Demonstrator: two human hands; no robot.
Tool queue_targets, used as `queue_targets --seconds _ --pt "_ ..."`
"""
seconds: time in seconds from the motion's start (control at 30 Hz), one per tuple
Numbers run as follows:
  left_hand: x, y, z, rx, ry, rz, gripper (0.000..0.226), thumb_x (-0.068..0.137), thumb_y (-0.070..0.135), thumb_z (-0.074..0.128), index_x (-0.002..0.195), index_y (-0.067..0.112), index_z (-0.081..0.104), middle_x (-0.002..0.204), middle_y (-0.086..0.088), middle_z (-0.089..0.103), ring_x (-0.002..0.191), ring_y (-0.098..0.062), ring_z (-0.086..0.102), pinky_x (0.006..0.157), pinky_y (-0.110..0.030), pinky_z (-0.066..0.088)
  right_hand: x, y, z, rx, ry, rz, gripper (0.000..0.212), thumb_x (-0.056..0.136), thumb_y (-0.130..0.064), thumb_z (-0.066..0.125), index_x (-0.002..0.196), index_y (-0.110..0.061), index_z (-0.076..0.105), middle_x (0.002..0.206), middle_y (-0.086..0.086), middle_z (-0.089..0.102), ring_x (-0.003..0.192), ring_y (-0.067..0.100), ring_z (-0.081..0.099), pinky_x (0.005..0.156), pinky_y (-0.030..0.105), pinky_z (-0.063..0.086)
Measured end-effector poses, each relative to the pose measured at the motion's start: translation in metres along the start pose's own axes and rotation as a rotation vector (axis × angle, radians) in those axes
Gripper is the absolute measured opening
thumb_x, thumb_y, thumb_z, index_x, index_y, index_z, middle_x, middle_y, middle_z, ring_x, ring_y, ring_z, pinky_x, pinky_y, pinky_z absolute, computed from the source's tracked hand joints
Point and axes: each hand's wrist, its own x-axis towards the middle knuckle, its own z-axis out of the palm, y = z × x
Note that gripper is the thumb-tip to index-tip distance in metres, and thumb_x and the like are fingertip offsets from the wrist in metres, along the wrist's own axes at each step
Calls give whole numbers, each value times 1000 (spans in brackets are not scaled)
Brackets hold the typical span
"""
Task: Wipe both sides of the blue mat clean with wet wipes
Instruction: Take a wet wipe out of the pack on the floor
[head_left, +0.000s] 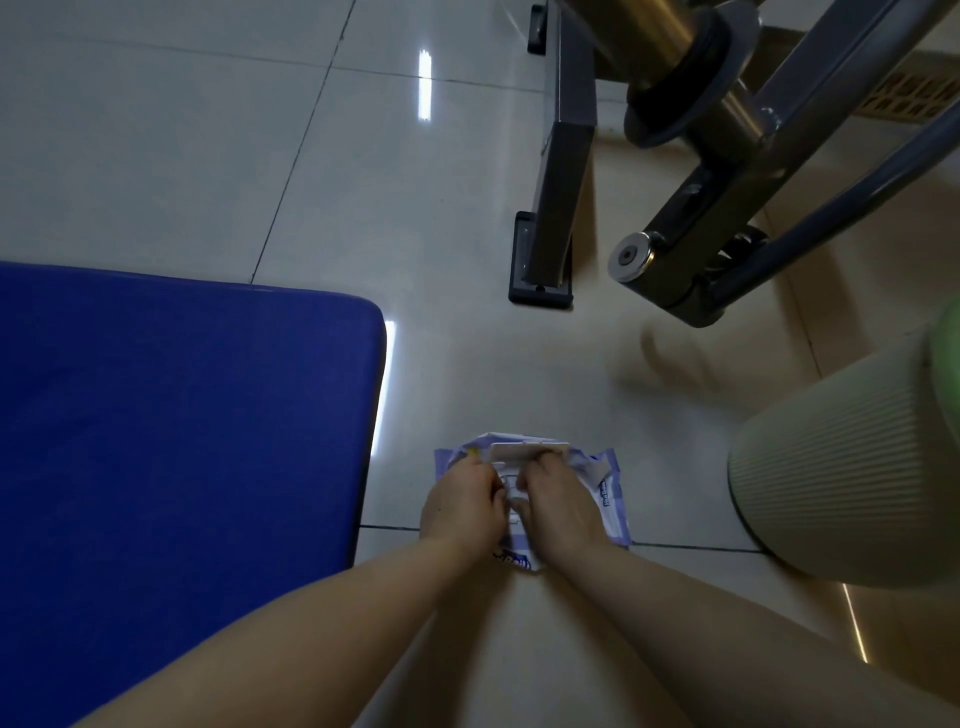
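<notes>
The blue mat (176, 441) lay flat on the tiled floor (208, 156), filling the left side of the view, its rounded near corner towards the middle. Just beside its right edge, and apart from it, a pack of wet wipes (608, 499) in pale purple-and-white wrapping sat on the floor, straddling a dark grout line. Both hands were down on the pack, close together. The left hand (462, 506) had its fingers curled onto the left part of the wrapper, near a small yellow spot at the top corner. The right hand (558, 506) had its fingers curled around the pack's middle, just below a white flap or lid (527, 451) that stood raised at the far edge of the pack; exactly which fingers pinched the flap could not be told. Both bare forearms reached in from the bottom of the view. To the right stood a pale ribbed bin (831, 467), well apart from the mat. Beyond it, a dark metal frame (561, 171) with a brass-coloured tube (649, 31) rose at the top right, its foot resting on the tiles.
</notes>
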Motion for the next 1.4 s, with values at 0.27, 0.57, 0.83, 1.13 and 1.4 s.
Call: queue_targets --seconds 0.27,0.57,0.83,1.13,1.4 --pt "2 -2 0 -6 -17 -7 19 96 18 50 79 15 59 95 -3 58 83 -19 57 80 -39 53 3 8 4 -42 -28 -91 5 81 -4 66 84 -1 64 90 15 62 82 31 63 62 35 48" --pt "2 3 0 -13 22 -10 24 97 20 49 79 12 64 88 -4 62 80 -19 59 78 -37 53 -4 1 4 -115 -28 -68 43 49 -15 90 77 -11 58 72 5 60 58 17 58 46 24 43" --pt "-1 7 -2 -16 -6 -16 24 94 15 49 74 11 61 82 -5 59 80 -24 59 75 -37 51 -17 -17 -21 -90 -22 -141 18 90 -4 47 104 2 55 101 19 58 89 34 59 71 37 40" --pt "1 2 0 3 10 30 20 93 21 52 84 10 66 87 -6 64 81 -23 59 74 -40 53 -11 -17 -90 478 364 39 9 92 -24 38 85 -18 38 72 -5 46 63 12 48 54 19 31" --pt "-3 8 -11 491 113 582 31 72 28 78 97 16 64 98 -10 58 85 -30 58 68 -39 51 16 -26 -117 1507 268 651 17 101 -22 41 104 -12 54 92 11 56 72 17 54 53 24 46"
